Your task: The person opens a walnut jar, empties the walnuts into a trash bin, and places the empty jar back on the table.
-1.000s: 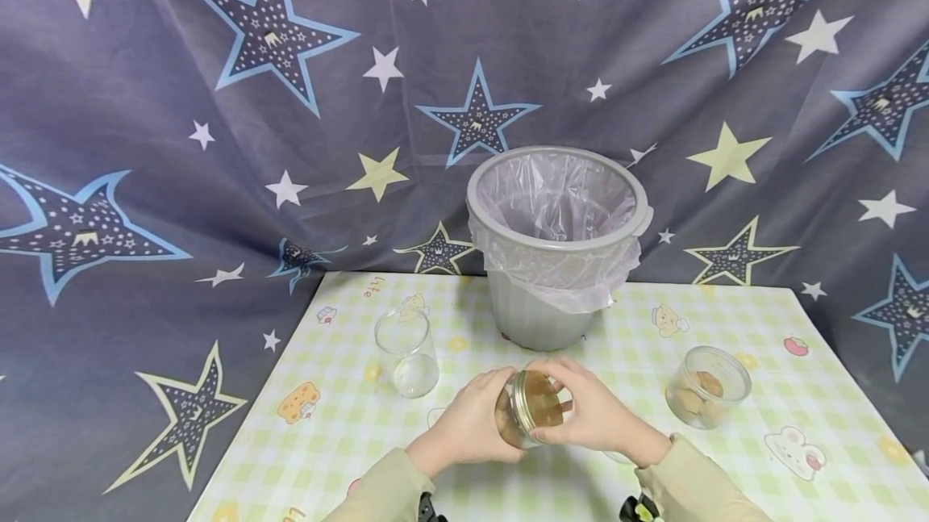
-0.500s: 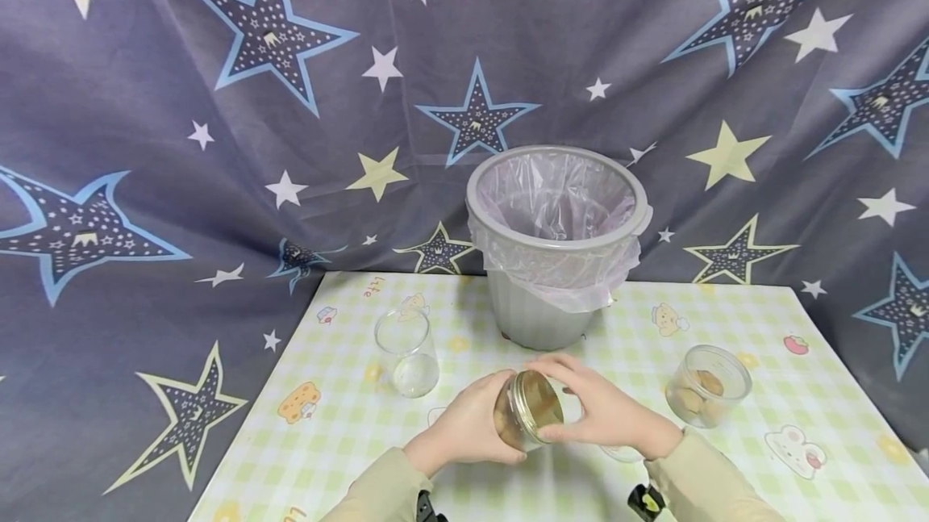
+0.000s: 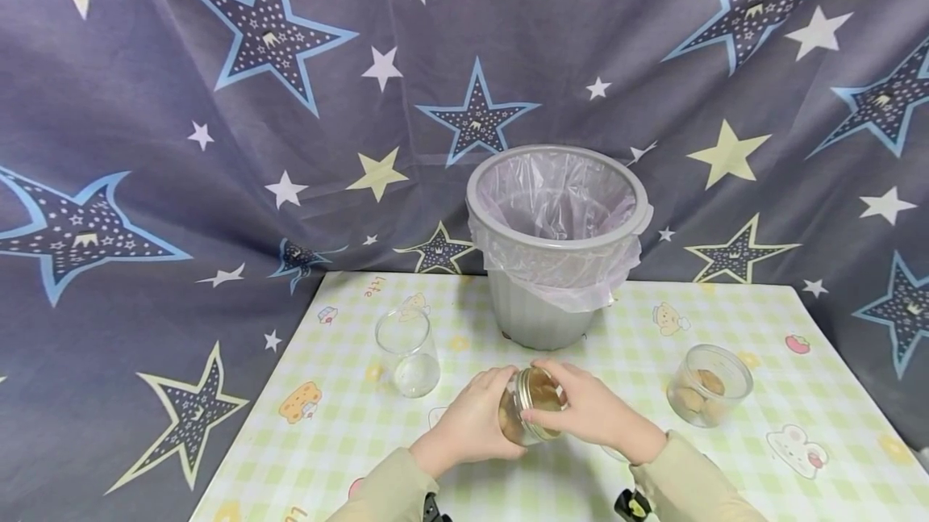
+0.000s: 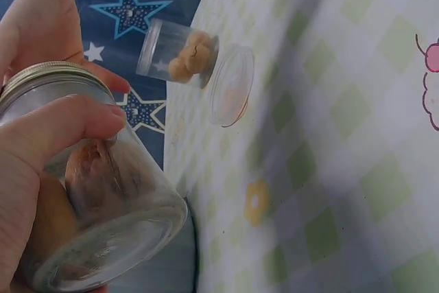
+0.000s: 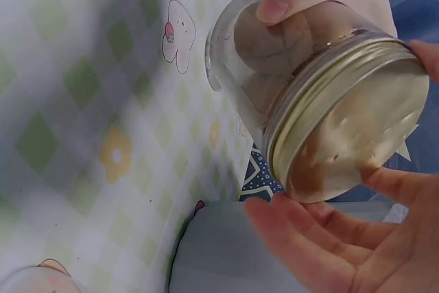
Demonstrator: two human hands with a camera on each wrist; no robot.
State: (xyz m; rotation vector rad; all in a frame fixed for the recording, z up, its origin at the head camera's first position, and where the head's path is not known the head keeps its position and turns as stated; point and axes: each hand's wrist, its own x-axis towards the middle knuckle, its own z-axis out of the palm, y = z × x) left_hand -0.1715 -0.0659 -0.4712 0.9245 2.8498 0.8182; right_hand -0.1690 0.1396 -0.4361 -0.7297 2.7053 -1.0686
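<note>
A clear jar (image 4: 103,197) with brown, cookie-like pieces inside is tilted on its side above the table, its gold screw lid (image 5: 357,128) facing right. My left hand (image 3: 473,419) grips the jar's body, thumb across the glass in the left wrist view. On the lid's rim are the fingers and thumb of my right hand (image 3: 597,409), pinching it from the right. The lid sits on the jar's mouth. Below the right wrist a clear flat lid (image 4: 233,86) lies on the table, mostly covered by the hand in the head view.
A clear open container (image 3: 408,352) stands at the left. To the right is another clear container (image 3: 707,386) with several brown pieces. A grey bin (image 3: 540,312) with a thin plastic liner stands at the back of the checked table (image 3: 290,457), before a star-patterned curtain (image 3: 348,143).
My right hand has loosened around the gold lid, shifted right, then come back to the rim with its thumb across the lid. The left hand keeps its grip, and the jar has barely moved.
</note>
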